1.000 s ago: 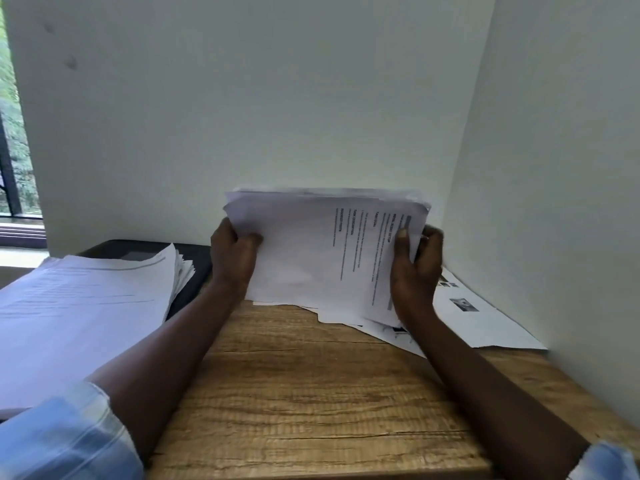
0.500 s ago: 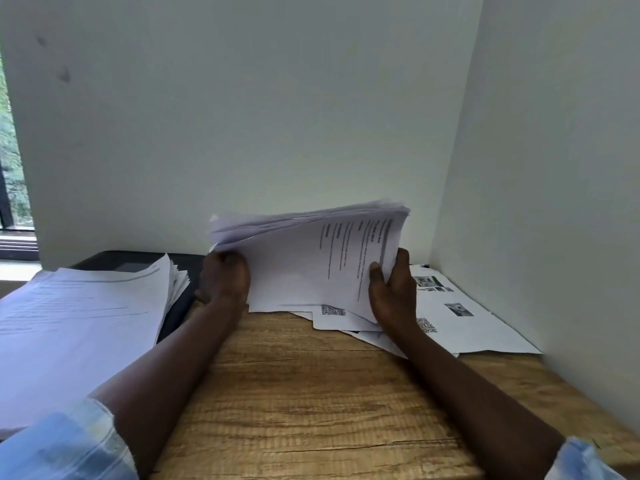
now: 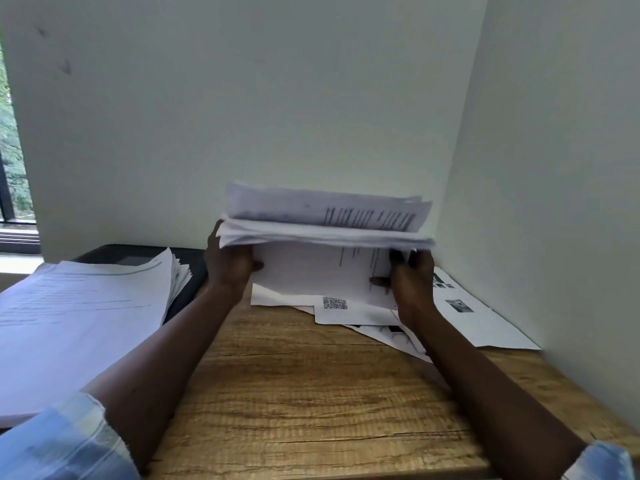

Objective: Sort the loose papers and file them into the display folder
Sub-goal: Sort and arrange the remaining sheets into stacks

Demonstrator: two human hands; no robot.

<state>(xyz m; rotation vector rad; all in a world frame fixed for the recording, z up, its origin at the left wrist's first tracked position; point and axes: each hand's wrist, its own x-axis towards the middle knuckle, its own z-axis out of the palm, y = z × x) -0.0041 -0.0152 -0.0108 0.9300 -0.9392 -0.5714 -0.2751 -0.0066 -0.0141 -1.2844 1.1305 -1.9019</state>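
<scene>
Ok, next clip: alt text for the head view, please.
The left hand and right hand grip a thick bundle of printed papers by its sides over a wooden desk. Loose sheets lie scattered beneath it, toward the corner, and another paper stack rests at the left, partly on a dark object.

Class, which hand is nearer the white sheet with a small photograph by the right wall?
Right. The right hand grips the white paper bundle's right edge, just beside the white photograph sheet; the left hand holds the bundle's opposite edge.
</scene>
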